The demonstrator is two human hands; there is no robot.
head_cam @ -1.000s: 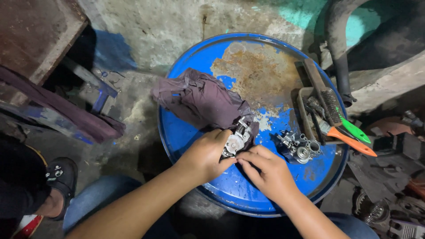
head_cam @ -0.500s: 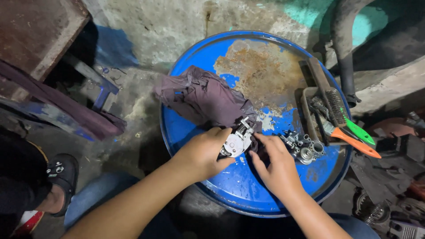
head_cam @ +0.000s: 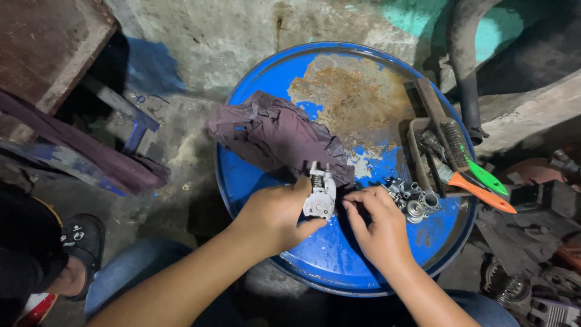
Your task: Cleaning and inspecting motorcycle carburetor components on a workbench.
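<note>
Right hand [head_cam: 378, 227] slid off upright metal part [head_cam: 319, 194]; left hand [head_cam: 275, 218] grips

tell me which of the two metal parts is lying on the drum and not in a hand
The grey metal part with round bores, lying on the blue drum lid beside the right hand. The other metal part is gripped in the left hand.

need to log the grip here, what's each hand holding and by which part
The left hand holds a small grey metal part by its lower body, springs pointing up. The right hand holds nothing visible; its fingertips reach toward that part.
</note>
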